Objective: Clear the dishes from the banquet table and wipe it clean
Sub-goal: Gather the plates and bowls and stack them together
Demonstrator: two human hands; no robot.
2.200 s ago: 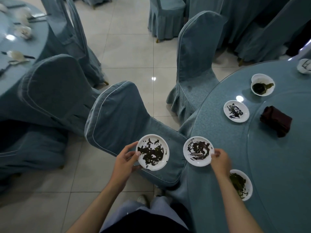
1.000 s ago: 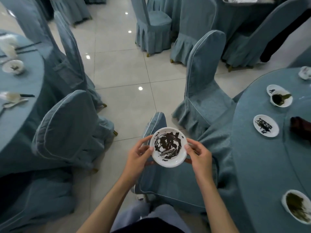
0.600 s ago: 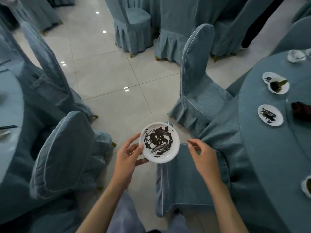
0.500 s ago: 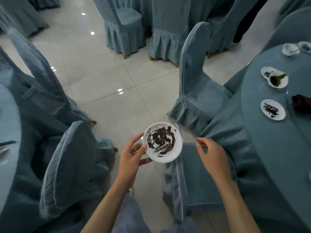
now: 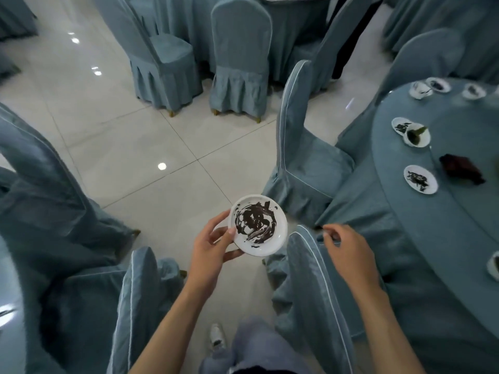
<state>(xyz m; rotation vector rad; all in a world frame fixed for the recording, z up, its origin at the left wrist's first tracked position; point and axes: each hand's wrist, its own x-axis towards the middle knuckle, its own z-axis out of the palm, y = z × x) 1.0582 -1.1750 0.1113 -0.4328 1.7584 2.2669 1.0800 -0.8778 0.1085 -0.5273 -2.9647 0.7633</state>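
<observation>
Saucer [image 5: 258,225] white, round, smeared dark sauce; left hand [image 5: 213,252] grips rim; right hand [image 5: 351,255] loosely curled, empty.

We find no text, label, brand, number or sign that we can read; the dark smears on the plate [image 5: 258,225] form no letters.
</observation>
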